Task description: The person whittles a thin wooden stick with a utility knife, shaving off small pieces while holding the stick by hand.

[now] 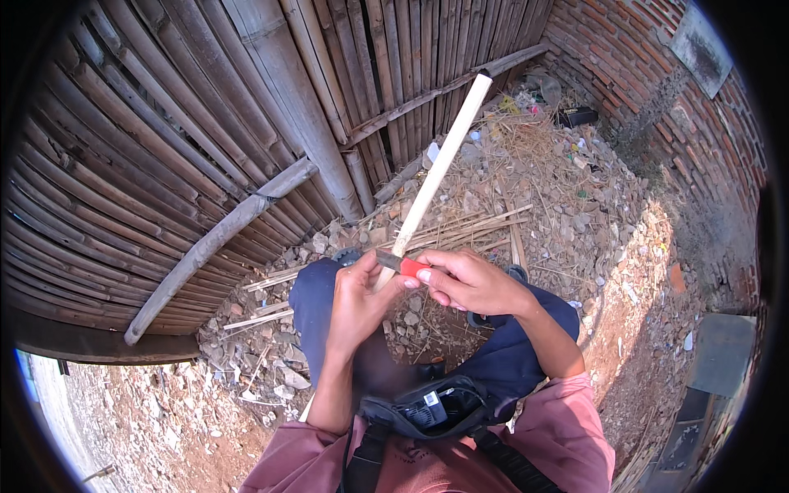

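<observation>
A pale, squared wooden stick [442, 168] slants up and away from my lap, with splintered fibres where a blade meets it. My left hand [359, 292] is closed around its lower part, thumb reaching toward the red handle. A knife with a red handle [413, 268] and a dark blade [387, 260] lies across the stick. My right hand [470, 282] pinches that handle from the right. The blade's far end runs behind my left fingers, so its tip is hidden. Most of the stick's lower end is also covered by my left hand.
A bamboo wall [279, 90] rises ahead and left, with a brick wall [666, 107] at right. Several thin bamboo strips [468, 230] lie on the rubble ground [575, 222] beyond my knees. An open black waist bag [436, 407] sits at my lap.
</observation>
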`<state>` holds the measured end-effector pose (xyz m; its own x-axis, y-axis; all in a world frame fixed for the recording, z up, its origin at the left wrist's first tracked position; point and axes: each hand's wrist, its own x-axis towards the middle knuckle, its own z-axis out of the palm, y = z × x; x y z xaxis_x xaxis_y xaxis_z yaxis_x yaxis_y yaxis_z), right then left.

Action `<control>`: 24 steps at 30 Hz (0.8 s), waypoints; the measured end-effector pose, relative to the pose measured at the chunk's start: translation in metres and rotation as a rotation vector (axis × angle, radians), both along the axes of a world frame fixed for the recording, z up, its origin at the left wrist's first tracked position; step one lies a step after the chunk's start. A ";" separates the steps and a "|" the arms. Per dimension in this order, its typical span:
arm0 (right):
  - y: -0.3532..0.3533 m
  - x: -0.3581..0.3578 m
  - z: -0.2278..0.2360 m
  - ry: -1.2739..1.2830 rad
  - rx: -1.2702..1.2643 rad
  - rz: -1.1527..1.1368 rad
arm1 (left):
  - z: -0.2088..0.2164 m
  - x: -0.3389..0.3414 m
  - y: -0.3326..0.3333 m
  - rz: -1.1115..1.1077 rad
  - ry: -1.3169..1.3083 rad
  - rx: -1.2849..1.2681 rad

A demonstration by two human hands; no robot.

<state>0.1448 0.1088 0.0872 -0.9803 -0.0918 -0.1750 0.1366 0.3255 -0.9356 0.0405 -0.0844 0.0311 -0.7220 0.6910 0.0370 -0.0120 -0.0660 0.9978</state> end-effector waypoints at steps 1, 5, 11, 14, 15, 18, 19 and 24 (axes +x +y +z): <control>-0.003 0.000 0.001 -0.002 -0.002 -0.020 | -0.001 0.000 -0.001 0.006 -0.008 0.012; -0.006 0.000 -0.002 -0.009 -0.016 -0.058 | -0.011 -0.001 -0.002 0.027 -0.012 0.030; -0.006 -0.002 -0.012 0.059 0.015 -0.030 | -0.009 -0.003 -0.005 0.012 -0.003 -0.046; -0.007 -0.003 -0.009 0.044 0.004 -0.027 | -0.007 -0.003 -0.006 0.009 0.030 -0.078; -0.007 -0.004 -0.010 0.040 0.007 -0.036 | -0.006 -0.002 -0.006 0.013 0.041 -0.078; -0.009 -0.004 -0.007 0.038 0.016 -0.058 | -0.011 -0.002 -0.005 0.022 0.036 -0.018; -0.009 -0.004 -0.008 0.039 0.016 -0.062 | -0.011 -0.002 -0.004 0.019 0.031 -0.015; -0.010 -0.003 -0.008 0.040 0.012 -0.068 | -0.006 -0.002 -0.005 -0.019 -0.002 -0.032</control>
